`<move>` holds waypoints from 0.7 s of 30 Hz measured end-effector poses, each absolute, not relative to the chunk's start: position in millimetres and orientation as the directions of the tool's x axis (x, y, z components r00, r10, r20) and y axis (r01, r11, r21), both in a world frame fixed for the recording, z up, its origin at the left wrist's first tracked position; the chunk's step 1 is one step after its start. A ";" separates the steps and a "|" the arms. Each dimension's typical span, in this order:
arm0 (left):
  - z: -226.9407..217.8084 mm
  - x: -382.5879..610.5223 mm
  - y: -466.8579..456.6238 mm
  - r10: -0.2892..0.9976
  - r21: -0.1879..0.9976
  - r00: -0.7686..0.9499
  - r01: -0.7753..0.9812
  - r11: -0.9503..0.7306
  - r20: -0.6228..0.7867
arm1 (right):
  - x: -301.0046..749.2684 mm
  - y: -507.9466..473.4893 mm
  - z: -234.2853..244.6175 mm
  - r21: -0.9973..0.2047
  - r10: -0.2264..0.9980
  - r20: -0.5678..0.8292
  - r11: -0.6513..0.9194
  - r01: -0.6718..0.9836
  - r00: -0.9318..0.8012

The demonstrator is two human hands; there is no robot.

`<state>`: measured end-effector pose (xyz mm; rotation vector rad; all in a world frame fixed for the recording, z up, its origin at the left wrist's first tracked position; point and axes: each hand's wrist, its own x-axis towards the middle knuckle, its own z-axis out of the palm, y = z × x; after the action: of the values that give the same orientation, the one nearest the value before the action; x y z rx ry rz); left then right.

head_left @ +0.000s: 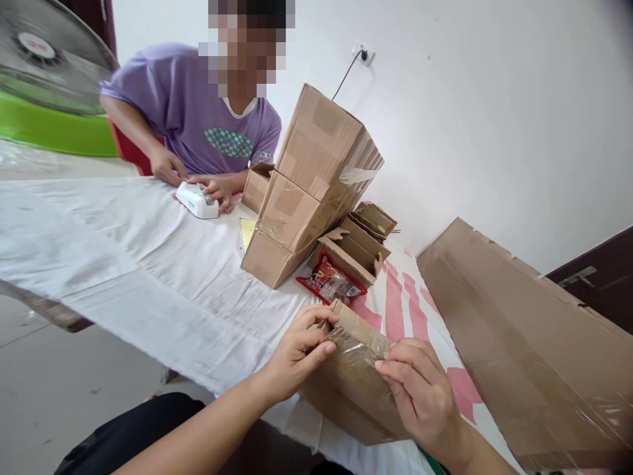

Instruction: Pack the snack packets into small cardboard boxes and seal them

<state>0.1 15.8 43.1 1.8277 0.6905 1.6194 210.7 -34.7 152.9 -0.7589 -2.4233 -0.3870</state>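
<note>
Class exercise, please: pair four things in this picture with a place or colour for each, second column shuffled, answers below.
Column 1
1. Nearest box
2. Packet
3. Fan
4. Plug

Column 2
A. black, at the wall
B. brown, touched by left hand and right hand
C. partly red, on the table
D. at the far left edge

Right pairs: 1-B, 2-C, 3-D, 4-A

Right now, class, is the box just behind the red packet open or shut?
Open: the box has its top uncovered and its inside shows.
</note>
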 end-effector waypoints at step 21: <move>40.3 1.5 15.5 0.714 0.707 0.099 0.095 -0.701 0.694 | 253.8 -81.4 124.0 -0.012 0.539 0.503 0.786 0.618 -0.676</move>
<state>1.5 15.5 40.3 1.8886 0.7886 1.6431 253.8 -81.4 124.0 -0.8647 -2.4857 -0.2174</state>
